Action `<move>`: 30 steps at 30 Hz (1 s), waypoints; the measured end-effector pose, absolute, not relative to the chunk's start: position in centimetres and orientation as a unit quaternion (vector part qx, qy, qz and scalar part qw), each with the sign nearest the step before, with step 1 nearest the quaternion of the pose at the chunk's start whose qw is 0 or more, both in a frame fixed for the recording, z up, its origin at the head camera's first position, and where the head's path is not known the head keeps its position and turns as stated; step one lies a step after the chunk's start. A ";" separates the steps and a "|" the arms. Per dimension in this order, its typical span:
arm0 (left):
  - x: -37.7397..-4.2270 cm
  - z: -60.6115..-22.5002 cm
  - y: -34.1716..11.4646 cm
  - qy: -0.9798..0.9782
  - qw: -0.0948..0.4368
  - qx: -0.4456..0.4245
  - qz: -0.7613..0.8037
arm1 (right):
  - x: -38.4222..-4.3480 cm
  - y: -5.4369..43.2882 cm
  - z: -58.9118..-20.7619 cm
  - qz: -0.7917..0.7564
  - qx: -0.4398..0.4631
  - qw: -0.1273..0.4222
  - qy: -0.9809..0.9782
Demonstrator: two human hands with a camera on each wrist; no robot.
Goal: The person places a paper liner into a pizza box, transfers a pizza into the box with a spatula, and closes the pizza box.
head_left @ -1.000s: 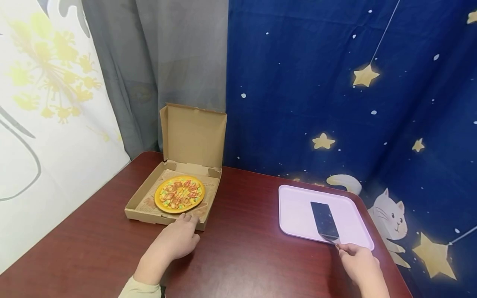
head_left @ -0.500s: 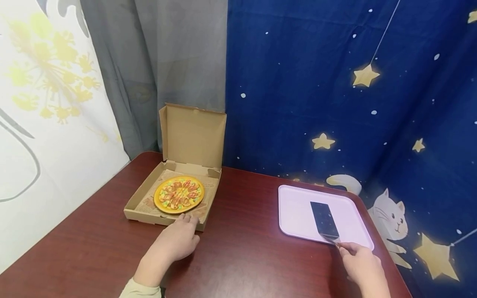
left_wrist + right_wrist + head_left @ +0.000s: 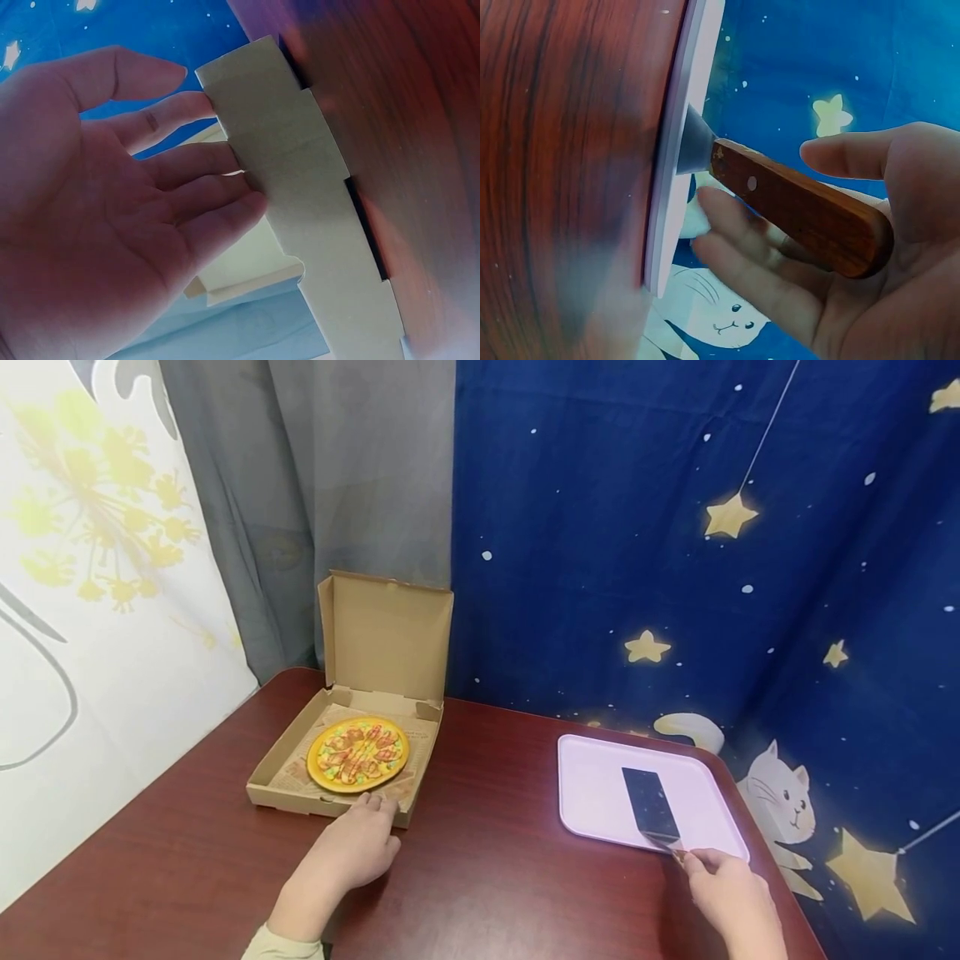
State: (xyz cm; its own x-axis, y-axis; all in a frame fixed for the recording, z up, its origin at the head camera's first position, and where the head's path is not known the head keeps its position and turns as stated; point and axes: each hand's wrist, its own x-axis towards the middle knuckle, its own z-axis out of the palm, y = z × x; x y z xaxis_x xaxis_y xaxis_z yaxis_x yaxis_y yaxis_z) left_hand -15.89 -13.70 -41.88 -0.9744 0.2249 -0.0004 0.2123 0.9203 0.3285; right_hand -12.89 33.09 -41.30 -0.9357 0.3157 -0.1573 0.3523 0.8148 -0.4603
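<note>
My left hand [image 3: 352,845] reaches over the front wall of the open cardboard pizza box [image 3: 291,808]. In the left wrist view its fingers are fairly straight, tips at the wall's top edge, the thumb apart. Inside the box, on printed paper, lies a round pizza [image 3: 358,755] with a yellow rim. My right hand [image 3: 731,893] loosely holds a spatula by its wooden handle [image 3: 802,210]. Its fingers bend under the handle, and the thumb stands off above it in the right wrist view. The spatula's dark flat blade [image 3: 651,803] overlaps the pale pink tray [image 3: 588,793].
Both box and tray sit on a reddish-brown table [image 3: 487,860], box at left, tray near the right edge. The box lid [image 3: 386,635] stands up at the back. Behind the table hang a grey curtain [image 3: 382,468] and a blue star-print curtain [image 3: 570,568].
The head view shifts very slightly. Both hands, the spatula, the box and the pizza keep their places.
</note>
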 end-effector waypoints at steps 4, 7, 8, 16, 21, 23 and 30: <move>-16.0 -42.0 -13.7 0.980 0.016 0.114 0.162 | -12.8 32.9 -41.1 -0.231 0.170 0.024 0.958; -16.0 -42.2 -13.8 0.980 0.016 0.116 0.161 | -12.7 32.8 -40.7 -0.229 0.170 0.023 0.958; -16.0 -42.1 -13.8 0.980 0.016 0.116 0.162 | -12.6 32.7 -40.6 -0.228 0.172 0.023 0.958; -15.9 -42.0 -13.8 0.980 0.018 0.111 0.164 | -12.3 31.3 -39.5 -0.241 0.180 -0.002 0.954; -15.9 -42.2 -13.8 0.980 0.013 0.113 0.165 | -12.1 30.1 -39.3 -0.252 0.175 -0.027 0.951; -15.8 -42.2 -13.9 0.980 0.013 0.113 0.166 | -12.0 29.7 -39.3 -0.252 0.170 -0.037 0.952; -15.8 -42.3 -13.9 0.980 0.011 0.112 0.165 | -12.1 28.3 -39.4 -0.263 0.138 -0.038 0.954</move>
State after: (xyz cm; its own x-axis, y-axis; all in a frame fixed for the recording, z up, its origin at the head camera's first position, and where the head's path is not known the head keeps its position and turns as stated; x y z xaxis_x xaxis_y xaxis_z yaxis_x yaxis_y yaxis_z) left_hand -15.85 -13.86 -42.27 -0.9748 0.2226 0.0159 0.2155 0.9202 0.3267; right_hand -12.09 28.28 -39.40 -0.9590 0.2835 -0.0010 0.2439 0.8232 -0.5127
